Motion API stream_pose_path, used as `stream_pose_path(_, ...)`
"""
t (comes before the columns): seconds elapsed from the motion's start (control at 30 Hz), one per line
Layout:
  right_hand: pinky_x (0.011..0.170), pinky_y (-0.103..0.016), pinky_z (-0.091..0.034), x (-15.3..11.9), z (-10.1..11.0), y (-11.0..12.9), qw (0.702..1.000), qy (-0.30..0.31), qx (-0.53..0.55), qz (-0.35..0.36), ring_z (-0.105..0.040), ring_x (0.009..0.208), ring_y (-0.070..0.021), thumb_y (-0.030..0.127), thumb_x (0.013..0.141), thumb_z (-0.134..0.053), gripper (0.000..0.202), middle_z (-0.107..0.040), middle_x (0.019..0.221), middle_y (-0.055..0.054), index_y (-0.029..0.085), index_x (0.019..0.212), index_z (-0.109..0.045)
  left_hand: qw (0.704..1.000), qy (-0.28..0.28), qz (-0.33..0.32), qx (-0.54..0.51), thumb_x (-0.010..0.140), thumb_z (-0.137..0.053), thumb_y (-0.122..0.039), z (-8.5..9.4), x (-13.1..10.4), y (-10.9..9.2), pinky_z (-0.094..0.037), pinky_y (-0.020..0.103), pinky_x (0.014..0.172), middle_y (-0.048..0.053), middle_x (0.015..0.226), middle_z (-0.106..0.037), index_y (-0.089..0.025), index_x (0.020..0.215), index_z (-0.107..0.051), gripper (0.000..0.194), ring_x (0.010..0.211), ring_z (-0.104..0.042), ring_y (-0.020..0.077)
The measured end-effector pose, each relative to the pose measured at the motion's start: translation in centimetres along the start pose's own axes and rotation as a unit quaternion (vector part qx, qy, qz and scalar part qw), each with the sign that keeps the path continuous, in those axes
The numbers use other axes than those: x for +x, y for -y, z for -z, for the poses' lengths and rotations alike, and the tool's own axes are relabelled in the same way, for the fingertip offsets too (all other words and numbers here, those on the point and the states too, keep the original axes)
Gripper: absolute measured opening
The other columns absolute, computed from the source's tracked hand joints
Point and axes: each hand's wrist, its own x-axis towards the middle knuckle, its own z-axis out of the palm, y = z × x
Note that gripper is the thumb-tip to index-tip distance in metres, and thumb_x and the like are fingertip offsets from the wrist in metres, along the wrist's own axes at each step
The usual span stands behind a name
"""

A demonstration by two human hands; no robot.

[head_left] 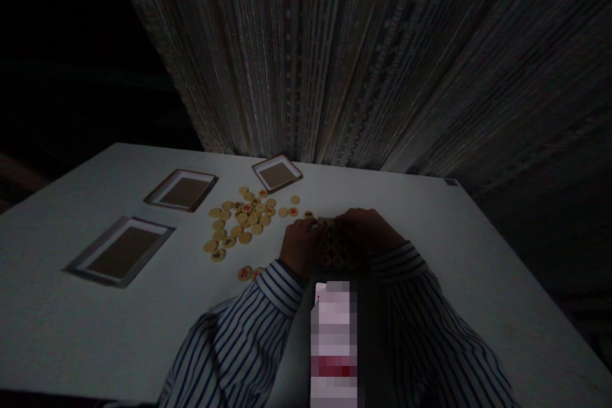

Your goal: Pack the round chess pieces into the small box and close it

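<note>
Our hands, left [302, 245] and right [371, 231], curl partly closed at either side of the grouped discs [338, 261]; we cannot tell what they grip. Loose discs [241, 218] lie left on the desk [459, 287], nearer our left hand.

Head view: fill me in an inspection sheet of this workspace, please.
Surface: white table, dimly lit.
Things in hand: packed round pieces between the hands; what holds them is too dark to tell.
Clutter: loose round pieces, some marked red or black; three tray-like items beyond and left of the hands; a lit, pixelated object nearest the camera.
Hands: left hand and right hand flank the packed pieces; grip unclear.
Cables: none identifiable.
Surroundings: curtain-like hanging behind; darkness left.
</note>
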Motion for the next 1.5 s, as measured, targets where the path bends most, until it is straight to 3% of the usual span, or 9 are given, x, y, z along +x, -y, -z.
stream_pose_path(1.0,0.073,-0.028,-0.042,0.1,-0.2,-0.6,1.0,-0.026,0.001,0.001,-0.059,0.089,-0.0187,0.024,0.082,-0.045,0.029,-0.065,0.101,-0.006,0.023,0.106,-0.06,0.999,-0.009,0.004,-0.037,0.083,-0.049,-0.023,0.4,0.1,0.0,-0.043,0.037,0.076,0.007,0.104,-0.063,-0.019,0.103,-0.06,0.024,0.09,-0.056,0.0219)
stream_pose_path(1.5,0.077,-0.028,-0.039,-0.8,1.7,-0.6,0.986,-0.161,0.034,-0.027,-0.059,0.087,-0.0166,0.021,0.084,-0.04,0.027,-0.067,0.096,-0.006,0.017,0.097,-0.063,0.964,-0.193,0.064,-0.169,0.085,-0.042,-0.021,2.0,0.0,0.3,-0.044,0.03,0.073,0.005,0.079,-0.063,-0.017,0.082,-0.059,0.017,0.08,-0.056,0.0162)
